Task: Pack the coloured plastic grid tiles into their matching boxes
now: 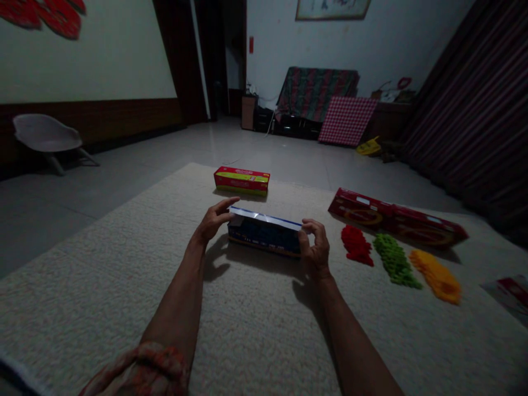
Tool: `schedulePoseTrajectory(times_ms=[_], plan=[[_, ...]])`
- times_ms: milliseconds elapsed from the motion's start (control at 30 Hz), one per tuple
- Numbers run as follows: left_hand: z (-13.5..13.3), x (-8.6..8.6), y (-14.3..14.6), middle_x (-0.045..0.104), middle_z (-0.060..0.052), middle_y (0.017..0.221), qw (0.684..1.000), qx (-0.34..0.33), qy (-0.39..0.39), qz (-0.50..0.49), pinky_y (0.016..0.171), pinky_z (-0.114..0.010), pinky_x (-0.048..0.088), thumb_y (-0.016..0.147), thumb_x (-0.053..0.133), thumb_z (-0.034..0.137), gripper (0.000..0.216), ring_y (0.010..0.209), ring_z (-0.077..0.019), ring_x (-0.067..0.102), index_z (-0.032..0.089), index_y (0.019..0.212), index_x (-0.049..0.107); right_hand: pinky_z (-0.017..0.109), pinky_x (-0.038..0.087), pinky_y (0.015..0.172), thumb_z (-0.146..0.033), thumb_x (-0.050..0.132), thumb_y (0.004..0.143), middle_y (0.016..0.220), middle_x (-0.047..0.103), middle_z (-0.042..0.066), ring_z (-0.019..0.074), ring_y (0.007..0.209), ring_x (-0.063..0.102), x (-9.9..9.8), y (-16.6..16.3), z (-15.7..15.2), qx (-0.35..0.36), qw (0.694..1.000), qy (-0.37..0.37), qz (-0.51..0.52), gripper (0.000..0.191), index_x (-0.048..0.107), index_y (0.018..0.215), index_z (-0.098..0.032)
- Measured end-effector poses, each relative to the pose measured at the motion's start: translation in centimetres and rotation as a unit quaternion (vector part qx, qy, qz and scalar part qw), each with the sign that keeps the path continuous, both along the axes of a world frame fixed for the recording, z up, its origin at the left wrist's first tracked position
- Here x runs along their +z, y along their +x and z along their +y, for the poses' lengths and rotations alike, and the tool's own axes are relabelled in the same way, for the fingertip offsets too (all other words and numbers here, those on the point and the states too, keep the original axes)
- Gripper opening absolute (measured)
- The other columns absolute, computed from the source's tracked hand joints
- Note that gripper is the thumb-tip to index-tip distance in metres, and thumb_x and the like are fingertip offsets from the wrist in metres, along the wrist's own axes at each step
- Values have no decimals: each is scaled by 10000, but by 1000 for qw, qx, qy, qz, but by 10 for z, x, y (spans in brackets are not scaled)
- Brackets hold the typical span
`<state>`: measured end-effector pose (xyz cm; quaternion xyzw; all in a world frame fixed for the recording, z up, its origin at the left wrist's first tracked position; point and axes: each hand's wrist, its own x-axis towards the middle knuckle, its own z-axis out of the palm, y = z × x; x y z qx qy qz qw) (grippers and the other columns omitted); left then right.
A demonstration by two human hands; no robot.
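Observation:
A long dark-blue cardboard box [264,239] rests on the cream mat in front of me. Its top flap [264,216], white with a blue edge, is raised, and blue contents show dimly beneath it. My left hand [214,221] grips the flap's left end between thumb and fingers. At the right end, my right hand [315,245] has its thumb in front of the box and its fingers curled over the corner. To the right lie a red pile [356,245], a green pile [396,261] and an orange pile [436,275] of fuzzy-looking pieces.
A red and yellow box [242,180] stands beyond the blue one. Dark-red boxes [396,217] lie end to end behind the piles. Another box [513,291] is at the right edge of the mat [136,264]. A small chair [47,135] stands far left.

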<state>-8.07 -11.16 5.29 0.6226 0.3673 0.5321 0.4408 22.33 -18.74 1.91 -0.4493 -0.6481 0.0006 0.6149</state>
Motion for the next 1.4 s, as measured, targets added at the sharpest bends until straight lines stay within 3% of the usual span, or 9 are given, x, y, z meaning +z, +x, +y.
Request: schedulePoseTrajectory(times_ms=[100,200,800,1200,1400], plan=[[-1,2,-1,696,-121,1293,999,34,42,-2,1034,-443,448,711,768,345,298,1266,-327,563,192,966,783,457,519,912,-272,551,921,1025,646,71,249,1005,628,-1,0,-1,-19,1000,-7,2,107,590,1010,-226],[-1,1,1,713,-133,1239,998,38,39,21,972,-452,498,687,803,386,263,1191,-329,606,184,854,776,441,531,895,-261,556,906,998,648,66,246,980,635,-1,0,-2,-32,999,-21,-13,136,603,1030,-231],[4,-11,-1,733,-143,1180,999,-12,26,46,1022,-499,506,702,810,386,234,1161,-314,638,190,829,805,458,556,885,-210,593,901,986,671,84,250,983,654,-4,2,1,-10,998,9,-61,87,644,970,-227],[9,-18,7,774,-93,1027,998,34,10,43,933,-450,550,698,810,448,346,1013,-283,685,200,938,795,465,553,883,-212,590,888,967,674,80,255,968,657,0,1,-1,-11,998,-5,-57,82,643,945,-237],[6,-16,4,754,-111,1108,999,2,26,44,1013,-472,517,694,813,402,217,1113,-294,657,207,788,796,449,555,850,-198,586,872,944,668,76,253,944,655,1,1,-4,-10,997,-5,-70,64,626,900,-240]])
